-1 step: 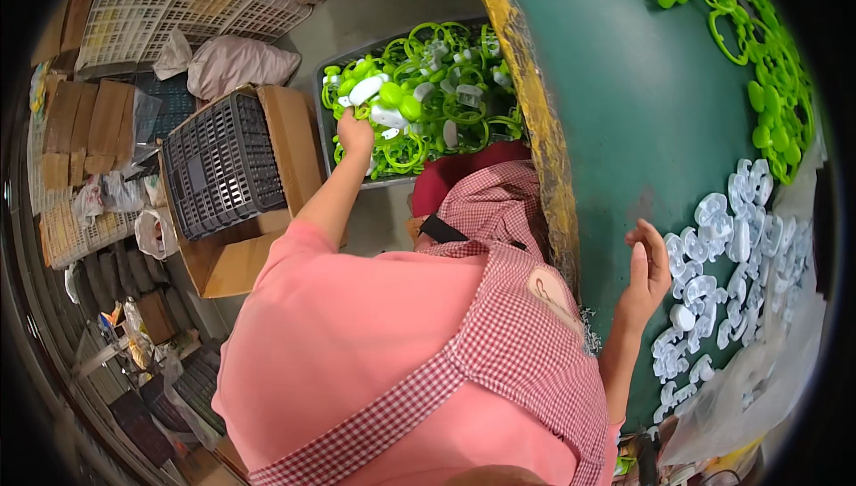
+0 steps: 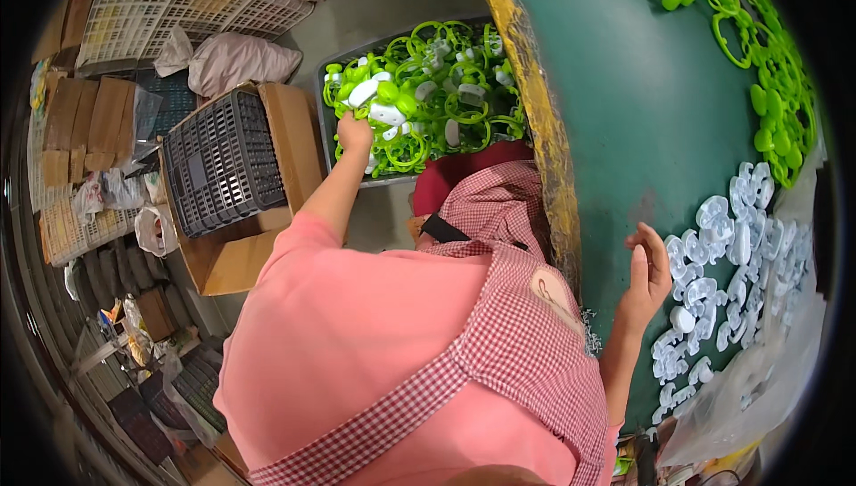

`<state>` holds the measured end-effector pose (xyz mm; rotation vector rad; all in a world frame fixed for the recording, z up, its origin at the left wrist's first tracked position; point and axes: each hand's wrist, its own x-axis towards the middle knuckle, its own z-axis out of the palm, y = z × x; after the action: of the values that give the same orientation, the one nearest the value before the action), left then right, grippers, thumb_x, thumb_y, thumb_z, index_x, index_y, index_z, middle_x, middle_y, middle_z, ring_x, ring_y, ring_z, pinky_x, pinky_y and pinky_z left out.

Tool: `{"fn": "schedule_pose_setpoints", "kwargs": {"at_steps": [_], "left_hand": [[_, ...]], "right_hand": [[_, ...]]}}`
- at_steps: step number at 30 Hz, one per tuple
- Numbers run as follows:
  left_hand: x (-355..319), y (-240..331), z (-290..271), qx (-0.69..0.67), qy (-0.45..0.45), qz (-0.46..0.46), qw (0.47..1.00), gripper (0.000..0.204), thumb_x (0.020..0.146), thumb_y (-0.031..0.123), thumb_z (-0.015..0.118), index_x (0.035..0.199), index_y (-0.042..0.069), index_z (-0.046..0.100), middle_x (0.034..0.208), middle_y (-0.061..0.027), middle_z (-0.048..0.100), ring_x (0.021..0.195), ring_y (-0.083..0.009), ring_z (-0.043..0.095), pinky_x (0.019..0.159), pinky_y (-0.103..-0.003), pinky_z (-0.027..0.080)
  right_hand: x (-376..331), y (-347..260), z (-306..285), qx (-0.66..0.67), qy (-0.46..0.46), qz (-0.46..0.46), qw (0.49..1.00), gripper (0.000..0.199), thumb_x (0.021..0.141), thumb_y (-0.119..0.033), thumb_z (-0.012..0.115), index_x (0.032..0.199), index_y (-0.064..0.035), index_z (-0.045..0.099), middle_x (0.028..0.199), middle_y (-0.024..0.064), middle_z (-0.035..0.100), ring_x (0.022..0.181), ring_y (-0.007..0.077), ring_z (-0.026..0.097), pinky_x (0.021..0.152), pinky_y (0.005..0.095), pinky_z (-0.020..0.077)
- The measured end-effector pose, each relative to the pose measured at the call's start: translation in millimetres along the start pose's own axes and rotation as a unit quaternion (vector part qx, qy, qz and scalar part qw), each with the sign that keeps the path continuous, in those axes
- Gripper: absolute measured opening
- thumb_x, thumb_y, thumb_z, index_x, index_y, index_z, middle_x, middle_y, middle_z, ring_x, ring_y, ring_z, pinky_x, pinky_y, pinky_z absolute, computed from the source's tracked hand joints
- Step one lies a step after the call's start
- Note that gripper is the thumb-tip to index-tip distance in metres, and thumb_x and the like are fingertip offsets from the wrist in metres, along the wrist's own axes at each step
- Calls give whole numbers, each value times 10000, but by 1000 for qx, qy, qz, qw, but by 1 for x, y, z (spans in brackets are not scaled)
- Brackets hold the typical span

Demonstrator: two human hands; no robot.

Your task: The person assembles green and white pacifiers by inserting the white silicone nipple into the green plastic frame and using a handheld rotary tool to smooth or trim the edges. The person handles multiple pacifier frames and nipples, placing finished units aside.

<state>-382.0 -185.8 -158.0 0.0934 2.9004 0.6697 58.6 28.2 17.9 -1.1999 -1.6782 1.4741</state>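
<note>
At 11 o'clock the left hand (image 2: 355,132) touches green-and-white parts (image 2: 387,115) in a grey tub (image 2: 388,180); its grip cannot be told. At 3, fingers loosely parted, the right hand (image 2: 650,265) is near clear pieces (image 2: 713,217). The apron (image 2: 504,330) bears a pale patch (image 2: 547,286), its script unreadable. The green table's (image 2: 615,111) yellow edge (image 2: 539,94) runs from 12 to 4.

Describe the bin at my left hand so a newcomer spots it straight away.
Find the green table with its worn yellow edge. Left of that edge, at the left hand, sits a dark bin. Unlike the dark crate further left, it's heaped with green and white parts.
</note>
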Motion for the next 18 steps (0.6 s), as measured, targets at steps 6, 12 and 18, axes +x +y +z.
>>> {"fn": "schedule_pose_setpoints", "kwargs": {"at_steps": [6,12,18], "left_hand": [[68,-89,70,-63,-118,-214,968,344,807,266,610,903,-59,668,912,-273,675,914,-431,646,797,-489,503],[91,-99,67,-102,141,-188,967,342,848,224,583,1019,-69,622,1013,-292,652,957,-457,625,837,-505,487],[102,-169,35,-194,-28,-381,903,307,856,201,591,992,-72,632,978,-237,682,849,-377,677,724,-460,524]], "right_hand": [[-4,5,-7,-23,32,6,999,240,929,-43,538,1137,41,621,930,57,622,833,117,562,767,251,449],[-3,7,-2,-25,23,33,999,239,930,-38,534,1136,51,616,925,66,619,839,131,565,788,269,455],[3,11,5,-46,3,43,998,235,931,-41,541,1135,51,614,912,64,615,835,131,563,781,261,452]]}}
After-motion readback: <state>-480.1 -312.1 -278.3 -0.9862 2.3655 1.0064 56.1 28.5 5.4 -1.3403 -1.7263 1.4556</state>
